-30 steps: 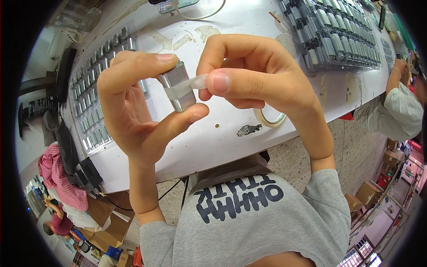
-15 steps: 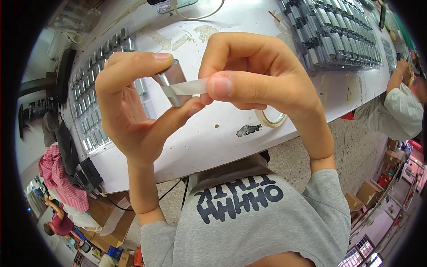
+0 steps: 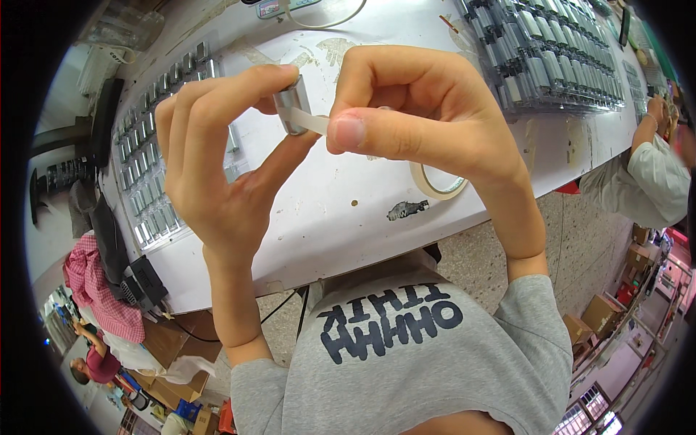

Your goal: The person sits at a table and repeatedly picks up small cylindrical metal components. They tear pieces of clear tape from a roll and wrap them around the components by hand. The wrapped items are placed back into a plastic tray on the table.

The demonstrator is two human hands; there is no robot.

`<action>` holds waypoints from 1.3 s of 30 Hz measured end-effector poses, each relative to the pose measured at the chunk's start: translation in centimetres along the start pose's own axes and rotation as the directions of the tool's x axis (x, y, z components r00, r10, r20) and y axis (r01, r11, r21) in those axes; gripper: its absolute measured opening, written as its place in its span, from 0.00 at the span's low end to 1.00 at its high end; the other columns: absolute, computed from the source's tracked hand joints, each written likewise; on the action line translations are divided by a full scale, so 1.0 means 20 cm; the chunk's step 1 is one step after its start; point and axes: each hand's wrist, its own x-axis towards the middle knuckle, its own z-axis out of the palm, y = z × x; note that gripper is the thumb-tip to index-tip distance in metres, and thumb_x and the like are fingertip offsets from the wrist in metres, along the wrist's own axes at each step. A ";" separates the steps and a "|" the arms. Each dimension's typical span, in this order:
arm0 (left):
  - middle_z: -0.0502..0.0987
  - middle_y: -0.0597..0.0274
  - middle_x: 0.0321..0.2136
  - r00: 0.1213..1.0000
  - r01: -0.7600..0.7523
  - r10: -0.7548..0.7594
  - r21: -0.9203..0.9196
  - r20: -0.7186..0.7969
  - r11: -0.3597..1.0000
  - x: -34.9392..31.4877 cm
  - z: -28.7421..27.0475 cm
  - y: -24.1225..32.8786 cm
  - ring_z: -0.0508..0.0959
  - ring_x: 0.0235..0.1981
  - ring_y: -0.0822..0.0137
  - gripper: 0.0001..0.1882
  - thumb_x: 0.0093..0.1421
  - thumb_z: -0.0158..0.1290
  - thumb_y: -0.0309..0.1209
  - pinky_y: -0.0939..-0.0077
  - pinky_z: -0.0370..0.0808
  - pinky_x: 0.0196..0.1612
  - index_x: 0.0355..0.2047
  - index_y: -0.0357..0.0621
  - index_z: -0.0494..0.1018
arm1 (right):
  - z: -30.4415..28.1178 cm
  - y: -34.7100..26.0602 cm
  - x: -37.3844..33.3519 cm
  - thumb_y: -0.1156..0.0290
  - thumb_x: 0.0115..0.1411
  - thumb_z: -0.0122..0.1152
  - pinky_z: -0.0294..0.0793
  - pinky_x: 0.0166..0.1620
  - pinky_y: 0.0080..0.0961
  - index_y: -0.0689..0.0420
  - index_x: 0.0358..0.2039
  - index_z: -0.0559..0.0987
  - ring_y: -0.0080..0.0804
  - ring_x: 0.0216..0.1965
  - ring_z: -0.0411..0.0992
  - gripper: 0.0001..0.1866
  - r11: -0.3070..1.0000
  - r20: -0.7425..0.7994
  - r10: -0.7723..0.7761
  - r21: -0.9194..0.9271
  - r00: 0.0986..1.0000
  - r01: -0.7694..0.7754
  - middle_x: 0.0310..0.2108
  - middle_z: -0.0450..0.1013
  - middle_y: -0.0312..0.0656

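My left hand (image 3: 217, 156) holds a small shiny silver case (image 3: 292, 105) by its two ends, between the thumb below and a fingertip above. A narrow strip of whitish tape (image 3: 312, 122) lies across the case and runs off its right side. My right hand (image 3: 435, 134) pinches the loose end of that strip between thumb and forefinger. Under my right wrist, a roll of pale tape (image 3: 423, 181) rests on the white table (image 3: 319, 250). The far side of the case is hidden from view.
A clear tray of silver cases (image 3: 148, 163) lies left of my left hand. Stacked trays with many more (image 3: 551, 69) stand at the far right. A device with a white cable (image 3: 272, 9) sits at the back edge. Another person (image 3: 634, 170) works at the right.
Both hands have shifted slightly, with the case raised and turned a little. The tape strip between case and right fingers looks shorter. The tape roll has moved slightly.
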 end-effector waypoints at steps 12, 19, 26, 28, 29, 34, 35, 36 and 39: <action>0.72 0.64 0.37 0.960 0.277 -0.252 -0.288 0.121 0.917 -0.01 -0.02 0.01 0.68 0.37 0.71 0.22 0.41 0.62 0.22 0.75 0.63 0.48 0.40 0.37 0.71 | -0.04 -0.01 0.00 0.66 0.55 0.58 0.54 0.24 0.08 0.59 0.25 0.74 0.09 0.22 0.61 0.09 0.987 -0.060 0.018 -0.160 0.998 -0.028 0.21 0.69 0.30; 0.71 0.59 0.41 0.958 0.281 -0.235 -0.385 0.163 0.879 -0.02 -0.03 -0.01 0.68 0.46 0.68 0.25 0.44 0.62 0.24 0.72 0.59 0.55 0.43 0.33 0.67 | -0.03 -0.02 0.01 0.65 0.56 0.57 0.51 0.22 0.08 0.58 0.25 0.74 0.08 0.21 0.59 0.10 0.992 -0.052 0.058 -0.112 0.997 -0.063 0.21 0.68 0.28; 0.70 0.56 0.43 0.963 0.270 -0.235 -0.475 0.132 0.838 -0.03 0.00 -0.01 0.68 0.48 0.66 0.27 0.45 0.62 0.25 0.71 0.56 0.57 0.45 0.33 0.65 | -0.02 -0.01 0.01 0.66 0.56 0.57 0.50 0.21 0.08 0.58 0.25 0.73 0.07 0.21 0.58 0.09 0.996 -0.074 0.017 -0.088 0.997 -0.024 0.21 0.68 0.28; 0.70 0.56 0.43 0.964 0.265 -0.237 -0.460 0.118 0.848 -0.03 -0.01 -0.01 0.67 0.49 0.66 0.27 0.45 0.62 0.25 0.71 0.56 0.57 0.45 0.33 0.65 | -0.01 -0.03 0.00 0.66 0.55 0.57 0.51 0.22 0.08 0.58 0.25 0.73 0.07 0.21 0.58 0.09 0.996 -0.063 0.025 -0.088 0.998 -0.031 0.21 0.68 0.28; 0.70 0.56 0.43 0.965 0.262 -0.238 -0.456 0.110 0.850 -0.03 -0.01 0.00 0.67 0.49 0.66 0.27 0.45 0.62 0.25 0.71 0.56 0.57 0.45 0.33 0.65 | -0.01 -0.03 0.00 0.66 0.55 0.57 0.51 0.22 0.07 0.58 0.25 0.73 0.07 0.21 0.58 0.09 0.997 -0.061 0.013 -0.081 0.998 -0.018 0.21 0.68 0.28; 0.71 0.58 0.41 0.974 0.225 -0.220 -0.402 0.060 0.888 -0.02 0.00 0.00 0.68 0.45 0.68 0.25 0.45 0.61 0.22 0.74 0.59 0.53 0.44 0.33 0.67 | -0.01 -0.01 0.00 0.66 0.55 0.58 0.53 0.23 0.07 0.58 0.25 0.74 0.08 0.21 0.60 0.09 0.996 -0.084 -0.041 -0.088 0.996 0.034 0.21 0.68 0.29; 0.72 0.59 0.41 0.972 0.233 -0.229 -0.367 0.055 0.900 -0.02 0.01 0.00 0.68 0.44 0.69 0.24 0.44 0.61 0.22 0.74 0.60 0.52 0.43 0.34 0.68 | -0.02 -0.01 0.00 0.67 0.55 0.58 0.58 0.25 0.08 0.60 0.26 0.74 0.10 0.23 0.63 0.09 0.996 -0.083 -0.035 -0.080 0.996 0.028 0.21 0.69 0.30; 0.72 0.60 0.40 0.970 0.242 -0.239 -0.332 0.048 0.912 -0.02 0.01 0.01 0.68 0.43 0.69 0.24 0.44 0.61 0.21 0.74 0.60 0.51 0.43 0.34 0.68 | -0.02 -0.02 0.00 0.68 0.55 0.58 0.62 0.28 0.10 0.62 0.26 0.75 0.13 0.25 0.65 0.09 0.997 -0.081 -0.028 -0.073 0.996 0.022 0.22 0.70 0.32; 0.73 0.62 0.39 0.968 0.248 -0.249 -0.230 0.026 0.941 -0.01 0.01 0.03 0.68 0.40 0.71 0.23 0.44 0.61 0.21 0.75 0.61 0.50 0.42 0.36 0.69 | -0.02 -0.02 0.00 0.69 0.54 0.59 0.66 0.30 0.11 0.63 0.26 0.76 0.15 0.27 0.68 0.10 0.995 -0.082 -0.022 -0.095 0.996 0.014 0.22 0.70 0.33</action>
